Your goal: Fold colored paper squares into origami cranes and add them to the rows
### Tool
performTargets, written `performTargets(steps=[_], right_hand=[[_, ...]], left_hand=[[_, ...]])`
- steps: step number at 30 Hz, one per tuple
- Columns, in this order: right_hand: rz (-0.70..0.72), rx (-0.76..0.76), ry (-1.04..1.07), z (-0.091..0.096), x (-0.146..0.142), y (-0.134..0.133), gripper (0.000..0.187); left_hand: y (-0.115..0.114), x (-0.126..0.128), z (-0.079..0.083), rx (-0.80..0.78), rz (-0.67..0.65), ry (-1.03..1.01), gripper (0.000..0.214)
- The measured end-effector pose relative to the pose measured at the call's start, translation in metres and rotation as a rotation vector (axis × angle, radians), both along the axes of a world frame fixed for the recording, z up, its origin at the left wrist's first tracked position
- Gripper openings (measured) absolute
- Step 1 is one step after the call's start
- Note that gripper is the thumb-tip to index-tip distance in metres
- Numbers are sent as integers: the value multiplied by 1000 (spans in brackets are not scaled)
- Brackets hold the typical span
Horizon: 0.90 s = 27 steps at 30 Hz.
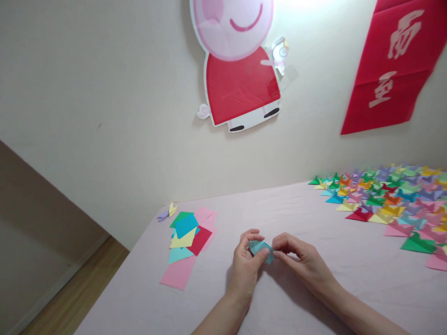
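A small folded piece of light blue paper is between my two hands, just above the cloth-covered table. My left hand grips it from the left, with the thumb across its front and the fingers behind. At the paper's right edge, the thumb and index finger of my right hand pinch a corner. My fingers cover part of the paper, so its full folded shape is hidden.
Loose coloured paper sheets overlap on the table's left. Two small folded paper pieces lie behind them. Rows of colourful folded paper figures fill the right side. A wall with a pink cartoon cutout and red banner rises behind.
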State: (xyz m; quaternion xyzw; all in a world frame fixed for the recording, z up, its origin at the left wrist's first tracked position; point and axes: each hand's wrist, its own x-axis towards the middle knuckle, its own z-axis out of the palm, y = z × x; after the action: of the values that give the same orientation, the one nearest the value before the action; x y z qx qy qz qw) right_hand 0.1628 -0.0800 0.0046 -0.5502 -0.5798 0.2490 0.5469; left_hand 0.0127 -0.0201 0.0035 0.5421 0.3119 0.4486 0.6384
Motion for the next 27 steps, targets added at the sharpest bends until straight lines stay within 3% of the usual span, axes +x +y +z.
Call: performTargets(steps=[5,10,20,27], right_hand=[[-5,-11,7,-1,3,1,18],[-1,-28,24,1,1,-1,16],[-23,82,-134,-1,1,-1,18],[-27,32,-139,-3,2,0,22]], left_hand=[[7,-7,3,244,31,236,23],[11,-11,7,380,38,298,14],[7,-4,4,413,68,259,16],[9,-3,1,408,49,242,18]])
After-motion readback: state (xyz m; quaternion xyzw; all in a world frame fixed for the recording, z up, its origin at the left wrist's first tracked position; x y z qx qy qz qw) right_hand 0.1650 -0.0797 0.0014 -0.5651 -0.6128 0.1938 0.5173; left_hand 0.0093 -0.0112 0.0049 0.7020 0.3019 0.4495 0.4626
